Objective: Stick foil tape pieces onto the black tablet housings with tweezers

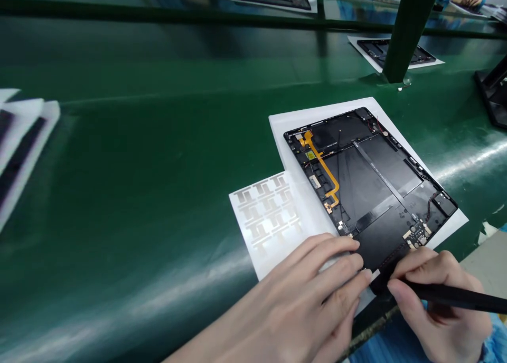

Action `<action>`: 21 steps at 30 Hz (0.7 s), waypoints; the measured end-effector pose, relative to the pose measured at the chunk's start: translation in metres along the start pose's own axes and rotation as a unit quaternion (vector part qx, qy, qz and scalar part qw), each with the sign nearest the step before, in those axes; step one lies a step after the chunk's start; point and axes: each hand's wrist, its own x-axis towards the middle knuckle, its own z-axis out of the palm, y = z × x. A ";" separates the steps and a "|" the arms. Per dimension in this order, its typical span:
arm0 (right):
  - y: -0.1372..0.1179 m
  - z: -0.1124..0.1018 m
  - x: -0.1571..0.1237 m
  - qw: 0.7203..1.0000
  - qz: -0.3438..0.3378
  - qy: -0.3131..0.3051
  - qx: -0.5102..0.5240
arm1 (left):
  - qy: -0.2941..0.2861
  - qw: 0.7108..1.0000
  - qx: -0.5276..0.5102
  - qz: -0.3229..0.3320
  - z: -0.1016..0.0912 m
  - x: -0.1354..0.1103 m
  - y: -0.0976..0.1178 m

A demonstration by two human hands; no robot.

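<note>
While the left hand lies flat, steadying an open tablet housing on white paper, the right hand pinches a black spudger against its lower edge.

The scene is viewed from a head-worn camera, which is angled forward and down across a green conveyor bench. The left hand and right hand are seen close up along the lower edge, a black tablet housing is framed just beyond them, and a farther tablet housing is seen small toward the top.
</note>
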 end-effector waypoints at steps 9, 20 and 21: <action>0.003 -0.015 0.008 0.993 0.015 -0.107 0.047 | 0.000 1.000 0.016 0.026 0.001 -0.002 -0.002; 0.007 -0.035 0.047 0.954 -0.028 -0.288 0.080 | 0.068 0.995 0.014 0.076 0.016 -0.010 -0.011; 0.006 -0.034 0.047 0.954 -0.030 -0.288 0.074 | 0.056 0.996 0.016 0.072 0.014 -0.009 -0.010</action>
